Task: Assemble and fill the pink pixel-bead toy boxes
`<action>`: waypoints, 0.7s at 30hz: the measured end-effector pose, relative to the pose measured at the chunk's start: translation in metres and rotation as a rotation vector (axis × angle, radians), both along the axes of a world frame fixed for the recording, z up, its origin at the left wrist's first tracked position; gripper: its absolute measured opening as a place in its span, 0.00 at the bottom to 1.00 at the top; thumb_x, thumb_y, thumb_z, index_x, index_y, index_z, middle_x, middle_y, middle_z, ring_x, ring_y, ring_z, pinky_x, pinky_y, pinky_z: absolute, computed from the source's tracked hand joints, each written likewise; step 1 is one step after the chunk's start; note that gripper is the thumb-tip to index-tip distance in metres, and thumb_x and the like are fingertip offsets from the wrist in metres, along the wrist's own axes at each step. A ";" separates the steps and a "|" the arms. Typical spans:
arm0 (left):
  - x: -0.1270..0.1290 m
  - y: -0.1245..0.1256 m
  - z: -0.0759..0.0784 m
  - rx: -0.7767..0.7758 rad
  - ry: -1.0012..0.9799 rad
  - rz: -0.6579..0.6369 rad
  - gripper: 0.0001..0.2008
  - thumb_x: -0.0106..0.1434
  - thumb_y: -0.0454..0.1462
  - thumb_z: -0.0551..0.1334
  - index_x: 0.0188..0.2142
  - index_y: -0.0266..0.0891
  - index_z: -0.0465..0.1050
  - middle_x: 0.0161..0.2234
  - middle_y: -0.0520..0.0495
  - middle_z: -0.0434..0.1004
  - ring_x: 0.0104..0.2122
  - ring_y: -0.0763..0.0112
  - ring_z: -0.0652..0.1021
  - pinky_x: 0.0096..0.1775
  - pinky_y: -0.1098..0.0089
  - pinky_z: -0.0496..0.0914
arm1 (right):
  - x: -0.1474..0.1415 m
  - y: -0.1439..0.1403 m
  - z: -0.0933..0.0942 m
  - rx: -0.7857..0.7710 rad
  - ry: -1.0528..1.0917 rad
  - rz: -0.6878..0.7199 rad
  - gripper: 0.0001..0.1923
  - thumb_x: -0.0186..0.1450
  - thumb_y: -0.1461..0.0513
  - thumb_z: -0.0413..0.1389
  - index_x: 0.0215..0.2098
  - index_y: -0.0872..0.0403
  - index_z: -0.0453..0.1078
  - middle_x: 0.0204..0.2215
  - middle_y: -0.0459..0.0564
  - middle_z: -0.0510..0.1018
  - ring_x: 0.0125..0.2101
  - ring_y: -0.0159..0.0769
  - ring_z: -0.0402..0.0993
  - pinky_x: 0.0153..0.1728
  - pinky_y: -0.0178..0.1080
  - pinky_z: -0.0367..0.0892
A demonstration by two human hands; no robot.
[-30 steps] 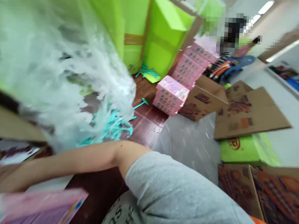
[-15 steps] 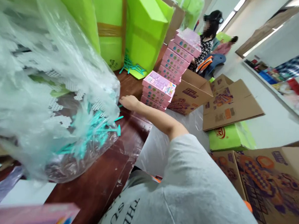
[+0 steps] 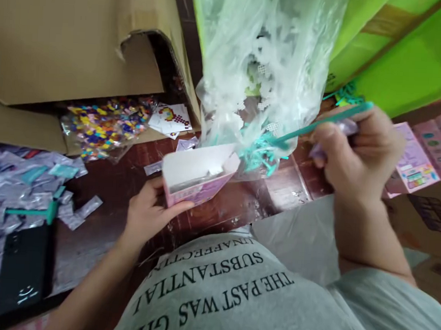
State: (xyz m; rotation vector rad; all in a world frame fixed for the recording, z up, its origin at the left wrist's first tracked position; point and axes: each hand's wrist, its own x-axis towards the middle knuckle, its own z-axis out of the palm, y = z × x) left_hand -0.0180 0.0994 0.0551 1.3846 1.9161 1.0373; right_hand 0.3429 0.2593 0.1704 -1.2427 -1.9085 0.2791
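My left hand (image 3: 147,215) grips a small pink box (image 3: 197,176) from below, its open end turned up towards me, over the dark wooden table (image 3: 110,218). My right hand (image 3: 357,152) is closed on a thin teal stick (image 3: 319,123) and a small pale purple packet (image 3: 340,129), held level just right of the box. Between the two hands hangs a clear plastic bag (image 3: 262,68) with white mesh pieces and more teal sticks at its bottom.
A brown carton (image 3: 75,39) stands at the back left, with a bag of coloured beads (image 3: 100,124) and pattern cards (image 3: 171,118) below it. Purple packets (image 3: 23,184) and a black phone (image 3: 23,268) lie at the left. Green boxes (image 3: 407,56) and pink boxes (image 3: 424,156) are at the right.
My view swung from the right side of the room back down to the table. My right hand, which reached to the teal sticks, now holds one near the pink box in my left hand.
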 end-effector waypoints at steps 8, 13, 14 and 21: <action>0.024 -0.005 -0.007 0.128 -0.023 -0.004 0.31 0.57 0.55 0.81 0.53 0.44 0.80 0.45 0.45 0.91 0.44 0.52 0.90 0.51 0.54 0.86 | -0.118 -0.025 -0.013 -0.020 -0.205 0.731 0.19 0.85 0.52 0.52 0.62 0.52 0.77 0.53 0.55 0.87 0.53 0.39 0.85 0.53 0.41 0.82; 0.018 -0.007 -0.017 0.253 -0.122 -0.006 0.29 0.61 0.53 0.80 0.55 0.44 0.80 0.45 0.47 0.91 0.40 0.58 0.91 0.43 0.62 0.87 | -0.135 -0.016 -0.021 0.089 -0.278 0.772 0.22 0.86 0.51 0.49 0.65 0.55 0.75 0.52 0.56 0.87 0.52 0.41 0.84 0.57 0.45 0.75; 0.017 -0.006 -0.018 0.272 -0.133 -0.002 0.29 0.61 0.53 0.80 0.56 0.44 0.80 0.45 0.48 0.91 0.39 0.59 0.90 0.42 0.63 0.87 | -0.139 -0.016 -0.024 0.091 -0.273 0.777 0.22 0.86 0.50 0.50 0.64 0.54 0.75 0.50 0.55 0.88 0.51 0.41 0.83 0.58 0.45 0.73; 0.013 -0.003 -0.020 0.254 0.046 -0.013 0.28 0.61 0.54 0.80 0.54 0.45 0.82 0.45 0.48 0.91 0.40 0.57 0.90 0.44 0.61 0.86 | -0.160 -0.019 -0.020 -0.091 -0.254 0.909 0.13 0.83 0.60 0.55 0.62 0.51 0.75 0.49 0.51 0.88 0.49 0.39 0.84 0.52 0.42 0.77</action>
